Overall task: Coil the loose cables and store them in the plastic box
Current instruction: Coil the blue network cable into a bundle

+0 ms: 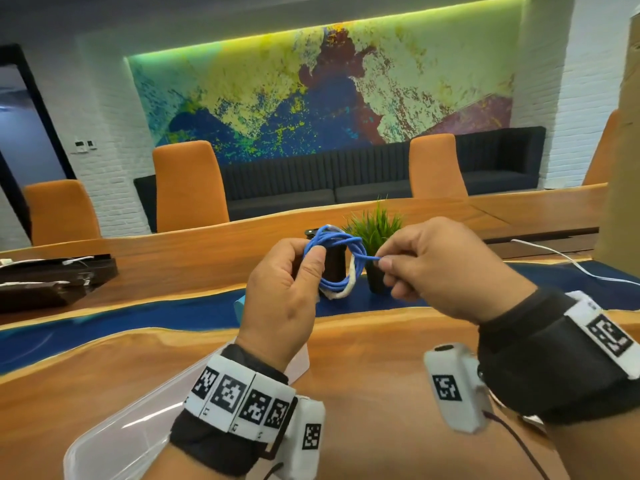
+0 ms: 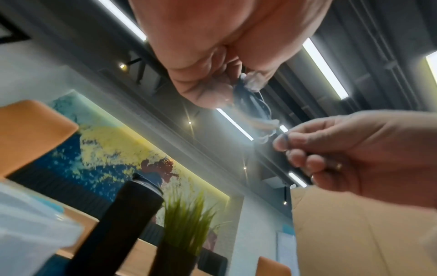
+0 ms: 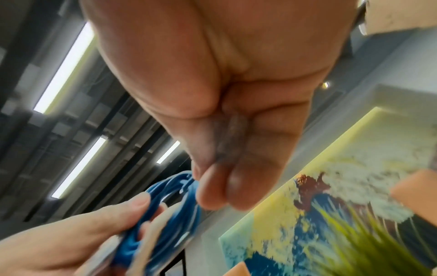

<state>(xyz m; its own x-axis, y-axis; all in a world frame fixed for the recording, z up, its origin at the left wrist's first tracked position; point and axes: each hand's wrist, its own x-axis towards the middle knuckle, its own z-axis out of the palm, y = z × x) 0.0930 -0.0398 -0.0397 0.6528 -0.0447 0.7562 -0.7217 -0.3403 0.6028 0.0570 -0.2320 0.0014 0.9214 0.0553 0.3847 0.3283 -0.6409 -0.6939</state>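
A blue cable (image 1: pixel 341 259) wound into a small coil, with a white strand along its lower edge, hangs in the air above the table. My left hand (image 1: pixel 294 278) grips the coil's left side, thumb over the loops. My right hand (image 1: pixel 415 268) pinches the cable's free end at the coil's right side. The right wrist view shows the blue cable (image 3: pixel 165 209) held in my left hand (image 3: pixel 78 235) and my right hand (image 3: pixel 212 177) pinched beside it. The clear plastic box (image 1: pixel 131 431) lies on the table under my left wrist.
A potted green plant (image 1: pixel 375 233) and a dark cylinder (image 1: pixel 334 265) stand behind the coil on the wooden table (image 1: pixel 381 358) with its blue strip. A white cable (image 1: pixel 571 263) trails at the right. Dark trays (image 1: pixel 52 278) sit at the left. Orange chairs (image 1: pixel 188 188) line the far side.
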